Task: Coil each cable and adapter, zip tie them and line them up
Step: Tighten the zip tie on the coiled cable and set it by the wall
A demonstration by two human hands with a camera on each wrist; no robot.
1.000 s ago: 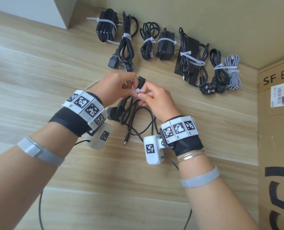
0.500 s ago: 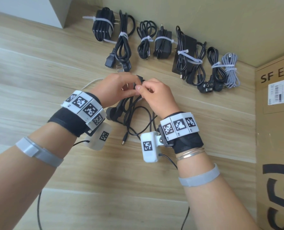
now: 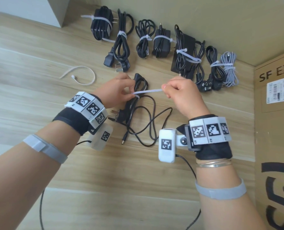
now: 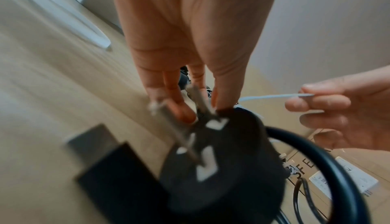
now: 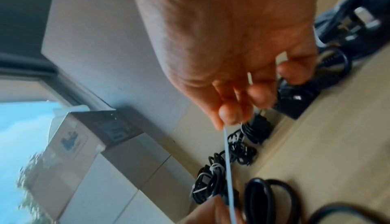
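A black power cable with a three-pin plug is gathered in a coil just above the wooden table. My left hand pinches the coil where a white zip tie wraps it. My right hand pinches the tie's free tail and holds it stretched taut to the right. The thin lead with its barrel plug trails loose on the table between my wrists.
Several tied cable and adapter bundles lie in a row along the back wall. A spare white zip tie lies at the left. A cardboard box stands at the right, and a white box at the back left.
My hands were close together at the coil; now the right hand has moved right, drawing the zip tie's tail out taut. The spare tie at the left has come into view.
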